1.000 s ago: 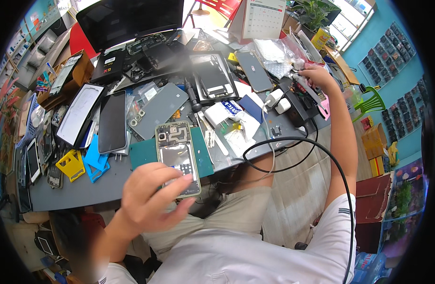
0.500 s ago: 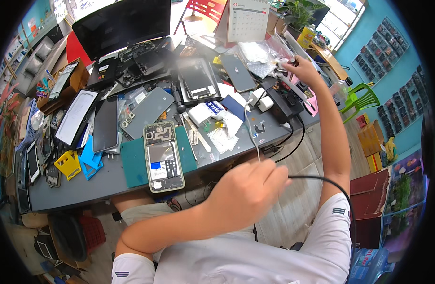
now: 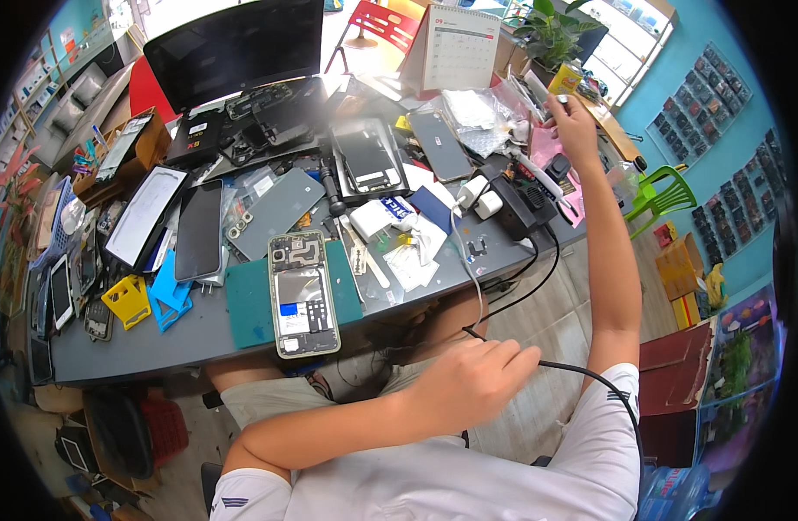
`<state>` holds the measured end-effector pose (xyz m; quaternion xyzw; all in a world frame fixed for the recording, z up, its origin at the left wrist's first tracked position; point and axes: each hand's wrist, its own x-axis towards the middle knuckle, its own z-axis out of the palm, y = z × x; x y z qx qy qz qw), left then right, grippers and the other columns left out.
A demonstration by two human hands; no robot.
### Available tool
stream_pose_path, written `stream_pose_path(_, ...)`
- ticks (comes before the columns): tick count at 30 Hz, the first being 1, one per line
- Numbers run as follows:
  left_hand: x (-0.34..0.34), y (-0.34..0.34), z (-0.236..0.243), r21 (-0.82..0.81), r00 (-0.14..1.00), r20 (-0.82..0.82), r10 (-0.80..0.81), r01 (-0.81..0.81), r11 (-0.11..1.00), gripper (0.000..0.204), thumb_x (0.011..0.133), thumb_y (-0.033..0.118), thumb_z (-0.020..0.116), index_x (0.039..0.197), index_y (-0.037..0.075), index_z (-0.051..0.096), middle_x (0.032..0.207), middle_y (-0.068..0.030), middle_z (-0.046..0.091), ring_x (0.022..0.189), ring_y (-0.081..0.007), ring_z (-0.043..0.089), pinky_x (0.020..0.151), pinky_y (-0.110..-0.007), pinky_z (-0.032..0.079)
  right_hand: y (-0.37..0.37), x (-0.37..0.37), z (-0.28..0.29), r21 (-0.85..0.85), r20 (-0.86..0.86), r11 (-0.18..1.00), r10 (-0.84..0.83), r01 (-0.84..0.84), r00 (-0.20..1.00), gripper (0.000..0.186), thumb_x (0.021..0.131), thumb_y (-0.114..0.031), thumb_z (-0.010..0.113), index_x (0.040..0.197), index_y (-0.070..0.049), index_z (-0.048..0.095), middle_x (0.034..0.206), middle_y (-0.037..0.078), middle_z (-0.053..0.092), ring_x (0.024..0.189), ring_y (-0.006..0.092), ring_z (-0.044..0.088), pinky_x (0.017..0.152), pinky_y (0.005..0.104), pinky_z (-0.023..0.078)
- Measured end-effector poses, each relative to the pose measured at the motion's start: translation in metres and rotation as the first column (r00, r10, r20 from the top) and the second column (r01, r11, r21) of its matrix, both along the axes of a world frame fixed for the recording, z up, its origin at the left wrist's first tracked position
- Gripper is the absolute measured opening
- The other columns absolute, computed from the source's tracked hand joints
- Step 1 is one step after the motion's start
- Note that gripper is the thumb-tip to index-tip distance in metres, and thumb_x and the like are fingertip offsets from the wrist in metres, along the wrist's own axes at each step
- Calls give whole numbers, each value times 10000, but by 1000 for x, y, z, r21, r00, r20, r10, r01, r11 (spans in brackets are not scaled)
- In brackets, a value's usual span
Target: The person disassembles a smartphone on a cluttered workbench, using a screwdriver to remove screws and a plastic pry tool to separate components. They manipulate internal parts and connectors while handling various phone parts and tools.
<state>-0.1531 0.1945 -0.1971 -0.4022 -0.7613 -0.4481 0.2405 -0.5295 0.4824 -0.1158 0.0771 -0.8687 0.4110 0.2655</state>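
My left hand is closed round a black cable, held above my lap in front of the desk. The cable runs out past my fingers and curves down along my right side. At the far right of the desk my right hand is raised with its fingers pinched together. A small dark and silvery thing shows at its fingertips, too small to name. On a green mat lies a phone with its back off, its inner boards and battery bare; neither hand touches it.
A black power adapter and white charger plugs sit at the desk's right, with cables hanging over the front edge. Phones, a dark monitor, a yellow phone stand and a desk calendar crowd the grey desk.
My left hand has moved slightly down, still closed on the cable. My right hand has shifted a little right, its fingers now more upright. The whole view has shifted slightly.
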Motion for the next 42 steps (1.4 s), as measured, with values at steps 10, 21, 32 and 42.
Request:
stream_pose_path(10, 7, -31, -44, 38, 985, 142, 100, -106, 994, 237, 934, 70, 870, 1141, 37, 760, 912, -89, 652, 739, -293, 673, 682, -404, 559, 6, 117, 28, -294, -201, 955, -94, 31, 975, 415, 1202, -429, 663, 1092, -32, 716, 837, 40, 782, 610, 48, 509, 551, 256, 382)
stream_pose_path(21, -18, -46, -67, -15, 930, 329, 163, -167, 986, 224, 1001, 71, 834, 1207, -8, 794, 1020, -130, 739, 826, -339, 758, 728, -428, 615, -11, 361, -106, -61, 917, 954, 169, -292, 360, 283, 1129, -339, 699, 1187, -65, 742, 651, 11, 635, 565, 122, 618, 576, 315, 487)
stream_pose_path(32, -18, -79, -72, -21, 930, 368, 23, -17, 1000, 205, 1011, 57, 829, 1199, -17, 793, 1086, -145, 729, 882, -338, 762, 776, -429, 626, -116, 372, -272, -15, 783, 973, 155, -230, 603, 331, 1086, -209, 768, 1305, 38, 739, 1045, 223, 799, 957, 320, 780, 862, 451, 604)
stream_pose_path(42, -23, -77, -84, 79, 918, 364, -157, 137, 987, 194, 1006, 32, 821, 1185, -25, 773, 1177, -184, 761, 1034, -372, 774, 891, -442, 640, -107, 382, -335, 50, 540, 970, 176, -240, 823, 373, 1116, -235, 736, 1418, -19, 701, 1041, 205, 807, 971, 313, 809, 846, 449, 615)
